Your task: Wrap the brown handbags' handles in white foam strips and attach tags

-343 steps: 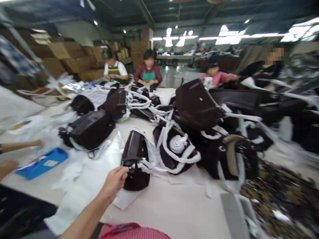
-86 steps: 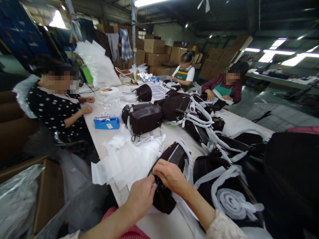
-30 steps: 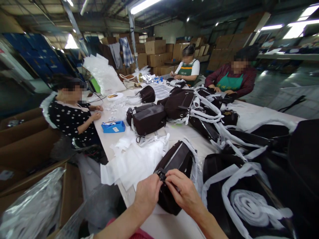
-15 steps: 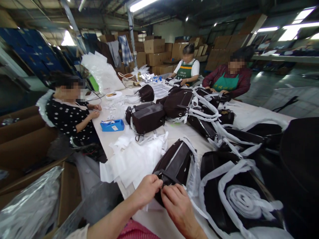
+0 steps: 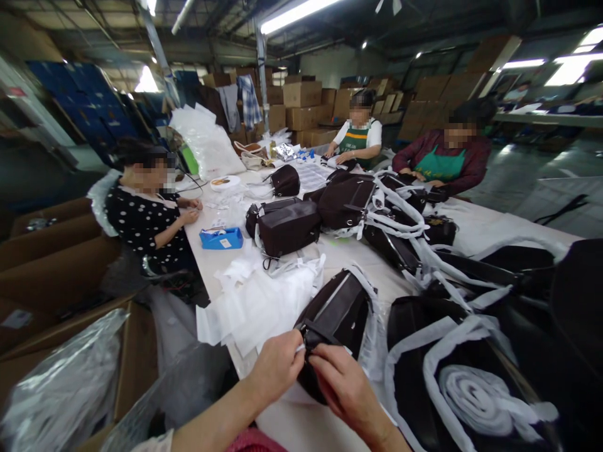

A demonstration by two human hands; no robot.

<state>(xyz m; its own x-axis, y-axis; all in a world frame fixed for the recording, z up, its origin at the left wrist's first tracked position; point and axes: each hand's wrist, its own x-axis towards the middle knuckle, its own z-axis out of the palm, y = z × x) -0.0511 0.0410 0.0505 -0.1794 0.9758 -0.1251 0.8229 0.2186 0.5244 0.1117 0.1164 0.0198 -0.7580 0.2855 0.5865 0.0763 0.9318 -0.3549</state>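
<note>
A dark brown bag [image 5: 336, 307] with black trim lies on the table right in front of me. At its near end my left hand [image 5: 277, 363] is closed in a pinch, with a small white bit [image 5: 300, 348] showing at the fingertips. My right hand [image 5: 343, 383] is closed too, its thumb and fingers pressed on the black edge of the same bag; exactly what part they grip is hidden. White wrapping film runs along the bag's right side. A larger black bag [image 5: 405, 351] with white-wrapped straps [image 5: 431, 370] lies to the right.
White sheets [image 5: 264, 301] lie left of the bag on the table [image 5: 277, 430]. Beyond are a blue tape dispenser [image 5: 221, 238] and more dark bags [image 5: 289, 226]. Three people sit around the table. An open carton [image 5: 136, 358] with clear plastic stands at my left.
The view has shifted a little to the left, so everything sits further right. Both hands stay at the bag's near end, and a white bit now shows at my left fingertips.
</note>
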